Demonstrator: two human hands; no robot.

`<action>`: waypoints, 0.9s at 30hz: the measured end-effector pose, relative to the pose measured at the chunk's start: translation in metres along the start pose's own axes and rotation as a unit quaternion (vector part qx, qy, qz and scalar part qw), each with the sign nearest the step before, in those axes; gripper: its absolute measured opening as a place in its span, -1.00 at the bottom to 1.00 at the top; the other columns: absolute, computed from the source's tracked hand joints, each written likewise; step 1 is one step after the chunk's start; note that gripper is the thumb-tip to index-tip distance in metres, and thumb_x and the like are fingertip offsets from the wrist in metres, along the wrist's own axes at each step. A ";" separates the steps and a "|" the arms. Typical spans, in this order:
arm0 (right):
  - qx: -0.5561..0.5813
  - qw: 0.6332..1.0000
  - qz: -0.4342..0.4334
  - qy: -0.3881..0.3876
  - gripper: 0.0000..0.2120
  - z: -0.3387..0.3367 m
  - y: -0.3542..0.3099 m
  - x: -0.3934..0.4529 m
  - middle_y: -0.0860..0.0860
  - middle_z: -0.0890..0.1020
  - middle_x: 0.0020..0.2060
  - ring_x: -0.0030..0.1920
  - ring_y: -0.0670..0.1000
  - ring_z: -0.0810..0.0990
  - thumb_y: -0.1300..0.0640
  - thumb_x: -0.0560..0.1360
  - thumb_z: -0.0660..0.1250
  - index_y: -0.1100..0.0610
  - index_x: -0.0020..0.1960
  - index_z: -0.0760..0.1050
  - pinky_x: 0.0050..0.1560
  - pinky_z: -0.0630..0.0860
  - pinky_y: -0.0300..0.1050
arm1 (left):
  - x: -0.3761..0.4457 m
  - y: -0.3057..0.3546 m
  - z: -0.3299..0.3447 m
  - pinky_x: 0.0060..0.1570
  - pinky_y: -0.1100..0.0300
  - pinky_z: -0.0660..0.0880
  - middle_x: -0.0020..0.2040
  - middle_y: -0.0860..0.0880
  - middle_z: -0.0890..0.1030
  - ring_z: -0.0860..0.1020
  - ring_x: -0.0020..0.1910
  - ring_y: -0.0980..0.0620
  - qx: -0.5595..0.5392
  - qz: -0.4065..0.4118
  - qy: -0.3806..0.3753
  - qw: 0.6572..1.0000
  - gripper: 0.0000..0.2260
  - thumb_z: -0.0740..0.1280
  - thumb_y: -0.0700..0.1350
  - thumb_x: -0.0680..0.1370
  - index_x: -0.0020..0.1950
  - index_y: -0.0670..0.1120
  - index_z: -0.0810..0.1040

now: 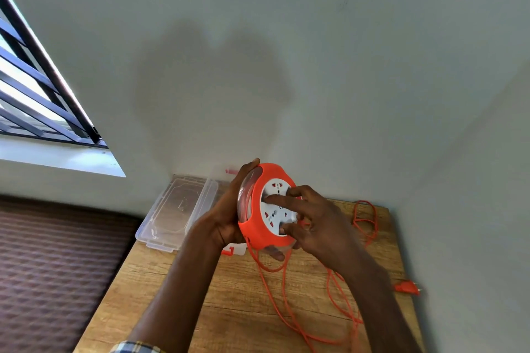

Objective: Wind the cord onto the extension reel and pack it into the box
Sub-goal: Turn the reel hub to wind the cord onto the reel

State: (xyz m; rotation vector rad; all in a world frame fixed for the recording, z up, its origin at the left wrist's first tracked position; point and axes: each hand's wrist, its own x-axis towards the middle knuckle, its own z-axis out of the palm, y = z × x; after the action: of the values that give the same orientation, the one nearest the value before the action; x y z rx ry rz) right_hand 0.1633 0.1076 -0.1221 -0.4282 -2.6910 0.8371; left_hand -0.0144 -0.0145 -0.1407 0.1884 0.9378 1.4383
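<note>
An orange extension reel with a white socket face is held upright above the wooden table. My left hand grips its back and left rim. My right hand rests on the white face, fingers spread and pressed on it. The orange cord hangs from the reel's bottom and lies in loose loops over the table to the right. Its orange plug lies at the table's right edge. A clear plastic box lies at the far left corner, partly behind my left hand.
A white wall stands close behind and right of the table. A brown patterned surface lies left of the table. A barred window is at the upper left. A small white and orange piece lies under the reel.
</note>
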 end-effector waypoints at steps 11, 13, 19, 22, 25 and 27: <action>0.122 0.964 0.155 0.176 -0.39 0.024 -0.014 0.003 -0.25 0.70 -0.26 -0.24 -0.23 0.68 -0.51 0.25 0.40 -0.25 0.21 0.63 -0.23 0.62 -0.19 | 0.003 -0.001 0.012 0.12 -0.13 0.67 0.23 -0.23 0.71 0.73 0.10 -0.21 0.033 0.014 0.041 0.999 -0.33 0.29 0.47 0.53 0.24 -0.07 0.75; 0.182 0.937 0.225 0.195 -0.39 0.031 -0.021 0.008 -0.18 0.72 -0.19 -0.24 -0.18 0.71 -0.51 0.27 0.37 -0.12 0.11 0.62 -0.22 0.67 -0.10 | 0.004 -0.001 0.018 0.02 -0.10 0.70 0.20 -0.22 0.74 0.75 0.06 -0.19 0.040 0.023 0.043 0.998 -0.35 0.31 0.46 0.49 0.18 -0.05 0.78; 0.187 0.946 0.227 0.140 -0.66 0.019 -0.019 0.011 -0.11 0.70 -0.39 -0.37 -0.14 0.69 -0.31 0.52 0.39 -0.05 0.03 0.56 -0.27 0.56 -0.09 | 0.001 -0.001 0.019 0.16 -0.15 0.66 0.32 -0.24 0.68 0.71 0.16 -0.23 0.033 0.019 0.034 0.999 -0.30 0.35 0.48 0.49 0.30 -0.06 0.72; 0.084 0.979 0.109 0.151 -0.75 0.010 -0.014 0.004 -0.22 0.63 -0.05 -0.09 -0.21 0.62 -0.17 0.58 0.38 -0.17 0.24 0.54 -0.20 0.53 -0.24 | -0.001 0.002 0.017 0.29 -0.18 0.58 0.33 -0.22 0.67 0.68 0.20 -0.23 0.009 0.020 0.013 1.000 -0.29 0.33 0.48 0.51 0.36 -0.07 0.69; 0.086 0.995 0.024 0.050 -0.61 -0.003 -0.007 0.002 -0.19 0.51 0.24 0.23 -0.13 0.54 0.00 0.59 0.42 -0.27 0.37 0.52 0.08 0.56 -0.16 | -0.003 0.004 0.012 0.26 -0.19 0.58 0.32 -0.21 0.68 0.68 0.21 -0.24 -0.028 0.023 -0.003 0.999 -0.30 0.31 0.47 0.54 0.35 -0.07 0.70; 0.061 0.998 0.020 0.004 -0.50 -0.007 -0.006 0.000 -0.21 0.46 0.33 0.35 -0.12 0.46 0.02 0.57 0.45 -0.37 0.41 0.45 0.17 0.52 -0.18 | -0.004 0.004 0.009 0.29 -0.21 0.57 0.36 -0.23 0.65 0.67 0.24 -0.26 -0.036 0.026 -0.005 0.999 -0.29 0.31 0.47 0.54 0.38 -0.07 0.68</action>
State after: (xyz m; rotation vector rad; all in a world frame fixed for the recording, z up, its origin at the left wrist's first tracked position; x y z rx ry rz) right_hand 0.1643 0.1067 -0.1128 -0.4577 -2.6149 1.0027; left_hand -0.0111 -0.0136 -0.1299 0.1677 0.8775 1.5150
